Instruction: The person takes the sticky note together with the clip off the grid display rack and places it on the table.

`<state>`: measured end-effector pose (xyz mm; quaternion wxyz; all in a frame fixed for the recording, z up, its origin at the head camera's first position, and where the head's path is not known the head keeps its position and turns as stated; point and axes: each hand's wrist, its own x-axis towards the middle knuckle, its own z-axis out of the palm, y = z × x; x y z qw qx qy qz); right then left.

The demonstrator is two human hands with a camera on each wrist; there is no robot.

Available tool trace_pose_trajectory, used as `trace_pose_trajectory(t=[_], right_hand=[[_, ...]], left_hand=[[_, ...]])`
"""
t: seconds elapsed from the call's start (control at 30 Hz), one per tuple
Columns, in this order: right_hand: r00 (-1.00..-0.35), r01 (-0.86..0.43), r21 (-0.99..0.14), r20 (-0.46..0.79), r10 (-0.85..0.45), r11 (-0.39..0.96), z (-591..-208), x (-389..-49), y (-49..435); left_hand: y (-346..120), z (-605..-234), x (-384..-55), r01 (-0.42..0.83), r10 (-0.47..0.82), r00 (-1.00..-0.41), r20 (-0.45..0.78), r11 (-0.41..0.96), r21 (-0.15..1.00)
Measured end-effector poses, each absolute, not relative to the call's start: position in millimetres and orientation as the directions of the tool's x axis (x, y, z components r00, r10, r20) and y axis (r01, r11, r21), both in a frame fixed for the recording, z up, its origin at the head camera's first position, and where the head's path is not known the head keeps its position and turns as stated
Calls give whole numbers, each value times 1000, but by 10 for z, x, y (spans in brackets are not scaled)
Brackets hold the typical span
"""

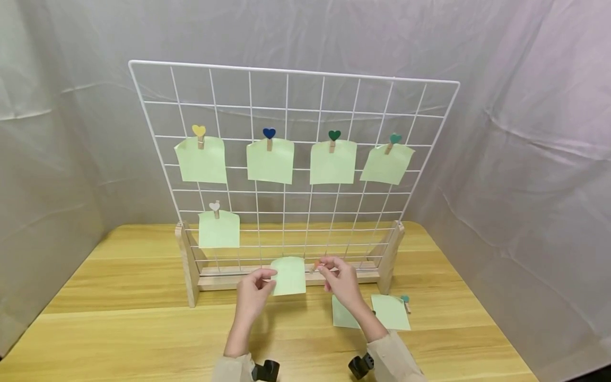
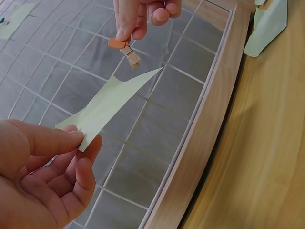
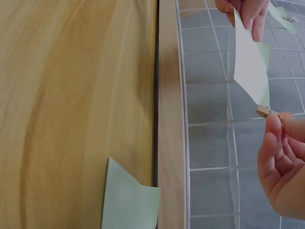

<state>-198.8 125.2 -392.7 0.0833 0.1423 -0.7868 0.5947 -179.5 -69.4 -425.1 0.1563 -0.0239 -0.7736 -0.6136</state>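
Observation:
My left hand point(image 1: 253, 292) pinches a pale green sticky note point(image 1: 290, 277) by its left edge, in front of the lower part of a white wire grid point(image 1: 296, 192). To the note's right, my right hand point(image 1: 345, 281) holds a small wooden clothespin with an orange top point(image 1: 315, 265) between thumb and fingers. In the left wrist view the clothespin point(image 2: 129, 53) hangs a little apart from the note point(image 2: 112, 102), its wooden end toward it. The right wrist view shows the clothespin point(image 3: 263, 111) close by the note's corner.
Four notes hang in a row, held by heart clothespins in yellow point(image 1: 199, 130), blue point(image 1: 269, 133), dark green point(image 1: 334, 135) and teal point(image 1: 395, 138). Below hangs one with a white heart point(image 1: 215, 206). Loose notes point(image 1: 391, 312) and a teal clothespin point(image 1: 406, 303) lie right. Wooden feet point(image 1: 187, 265) support the grid.

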Motion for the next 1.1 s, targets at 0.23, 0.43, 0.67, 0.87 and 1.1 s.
trace_pose_trajectory(t=[0.23, 0.43, 0.67, 0.87, 1.1], right_hand=[[-952, -302, -916, 274, -140, 265, -3965, -1991, 1284], [-951, -297, -916, 259, -167, 272, -4131, -2082, 1365], [-947, -308, -888, 251, -200, 342, -4321, -2201, 1442], [-948, -297, -875, 222, -229, 382, -4358, -2222, 1486], [-957, -255, -857, 156, -246, 448, -4378, -2244, 1530]], left_hand=[[-666, -4271, -1791, 208, -136, -959, 250, 263, 942], [-654, -4334, -1807, 206, -113, -962, 247, 293, 934], [-633, -4368, -1804, 188, -89, -971, 222, 292, 938], [-620, -4402, -1801, 190, -69, -973, 219, 294, 937], [-591, -4463, -1829, 191, -38, -977, 211, 298, 935]])
